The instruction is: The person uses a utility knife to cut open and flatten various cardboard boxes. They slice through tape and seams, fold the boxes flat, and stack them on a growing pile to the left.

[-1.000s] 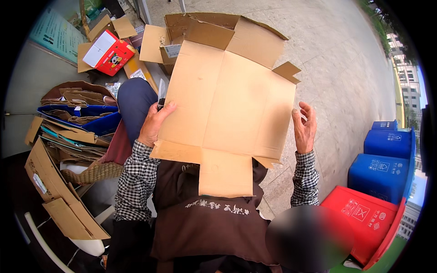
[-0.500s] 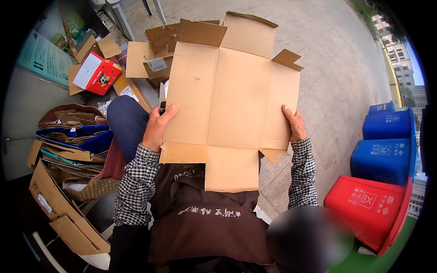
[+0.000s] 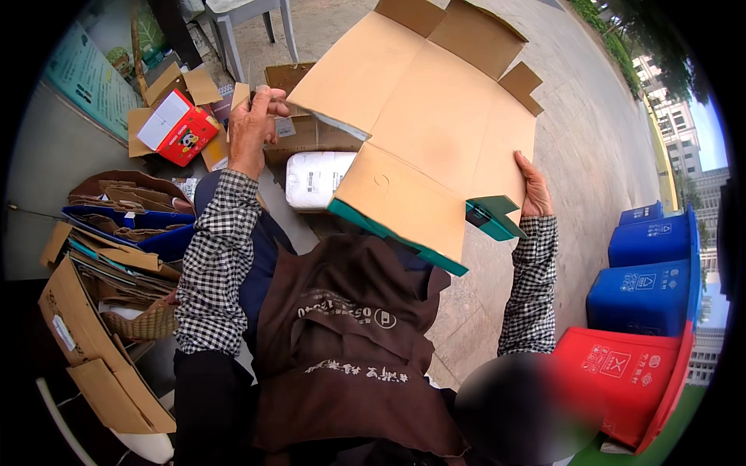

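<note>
My right hand [image 3: 535, 185] grips the right edge of a flattened cardboard box [image 3: 435, 116], thumb on its plain brown inner face. The sheet is tilted, its left side raised, and green printing shows on the undersides of its near flaps. My left hand [image 3: 255, 132] is beside the sheet's left corner with its fingers curled; whatever they hold, if anything, I cannot make out. Below the sheet's left part lies a white wrapped package [image 3: 315, 180], in front of an open brown carton [image 3: 311, 133]. A brown apron [image 3: 350, 311] covers my lap.
On the left stand a red box [image 3: 186, 128] with a panda picture, a blue container [image 3: 155, 233] of folded cardboard and a stack of flattened cartons [image 3: 93, 334]. Blue bins [image 3: 641, 295] and a red bin [image 3: 614, 373] line the right. A grey stool [image 3: 233, 31] stands behind.
The cardboard sheet has moved up and right and tilted, uncovering the white package. My left hand has come off its left edge and moved up and left; my right hand keeps its grip.
</note>
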Demonstrator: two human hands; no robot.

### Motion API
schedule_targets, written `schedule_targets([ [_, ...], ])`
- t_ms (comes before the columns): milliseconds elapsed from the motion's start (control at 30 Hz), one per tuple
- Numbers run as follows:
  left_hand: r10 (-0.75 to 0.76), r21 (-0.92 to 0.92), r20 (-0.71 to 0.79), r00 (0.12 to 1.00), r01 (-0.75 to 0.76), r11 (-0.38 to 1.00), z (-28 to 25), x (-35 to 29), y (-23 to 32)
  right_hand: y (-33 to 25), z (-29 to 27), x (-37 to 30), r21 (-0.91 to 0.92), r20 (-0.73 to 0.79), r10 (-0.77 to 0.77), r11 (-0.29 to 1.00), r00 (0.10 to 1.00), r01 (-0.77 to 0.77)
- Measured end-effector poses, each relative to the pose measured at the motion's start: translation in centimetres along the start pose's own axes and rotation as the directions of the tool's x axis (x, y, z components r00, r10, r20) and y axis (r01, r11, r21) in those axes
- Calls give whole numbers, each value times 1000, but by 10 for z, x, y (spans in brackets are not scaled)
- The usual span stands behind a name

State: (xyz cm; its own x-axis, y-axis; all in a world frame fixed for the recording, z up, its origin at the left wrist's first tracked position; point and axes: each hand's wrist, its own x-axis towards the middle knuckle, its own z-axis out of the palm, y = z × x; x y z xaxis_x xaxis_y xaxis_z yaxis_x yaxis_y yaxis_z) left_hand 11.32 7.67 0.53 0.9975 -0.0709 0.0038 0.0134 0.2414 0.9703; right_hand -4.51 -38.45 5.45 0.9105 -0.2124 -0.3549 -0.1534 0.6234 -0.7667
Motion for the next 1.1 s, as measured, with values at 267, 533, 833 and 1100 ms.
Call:
schedule_targets([
  [267,-68,-9,-110,992,68,998,-31,-38,-16,29,-23,49,243,254,74,960,964,-138],
  [533,-147,-40,-80,986,144,989,-15,-62,-36,40,14,55,40,-129,-217,974,968,224],
  [833,231,276,-73,970,-203,940,-2,-69,-1,61,45,29,-197,10,-563,809,827,553],
  [1100,591,717,33,806,-431,548,33,-14,9,75,80,3,-313,168,-520,778,838,545],
])
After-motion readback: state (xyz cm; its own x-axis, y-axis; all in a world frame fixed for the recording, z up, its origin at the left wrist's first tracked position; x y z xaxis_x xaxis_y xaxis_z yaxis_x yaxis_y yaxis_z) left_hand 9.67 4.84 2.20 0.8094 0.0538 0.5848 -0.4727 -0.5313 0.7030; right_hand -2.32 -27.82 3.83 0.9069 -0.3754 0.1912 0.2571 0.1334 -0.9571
